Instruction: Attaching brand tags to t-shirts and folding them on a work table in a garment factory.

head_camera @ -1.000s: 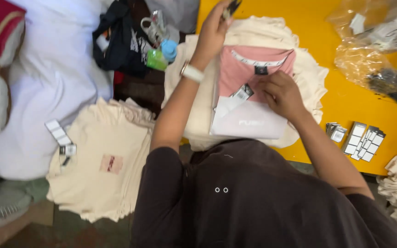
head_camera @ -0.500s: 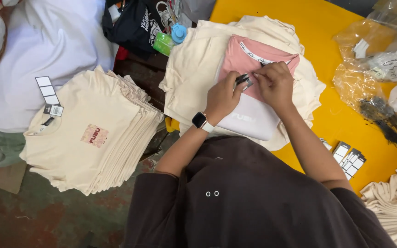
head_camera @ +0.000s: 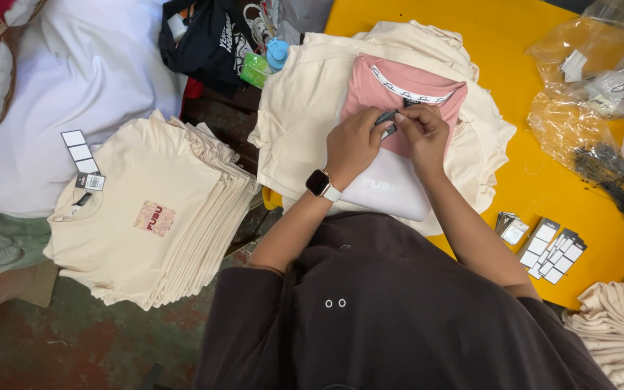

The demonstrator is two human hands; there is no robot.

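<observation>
My left hand point(head_camera: 352, 143) and my right hand point(head_camera: 422, 131) meet over a folded pink T-shirt point(head_camera: 406, 90) with a white neck band. Both pinch a small dark hang tag point(head_camera: 386, 121) between the fingertips near the shirt's collar. The pink shirt lies on a pile of cream T-shirts point(head_camera: 305, 94) on a yellow table point(head_camera: 514, 43). A white printed panel point(head_camera: 391, 191) lies across the shirt's lower part under my wrists. A smartwatch point(head_camera: 321, 183) sits on my left wrist.
A tall stack of folded cream T-shirts point(head_camera: 153, 224) with tags stands at the left. Loose hang tags point(head_camera: 550, 249) lie on the table's right side near plastic bags point(head_camera: 579, 108) and black tag strings point(head_camera: 615, 184). More cream shirts point(head_camera: 615, 318) sit bottom right. A dark bag point(head_camera: 207, 40) lies at the top.
A second ago my left hand was raised far over the table; it came down to join the right hand on the tag at the pink shirt's collar.
</observation>
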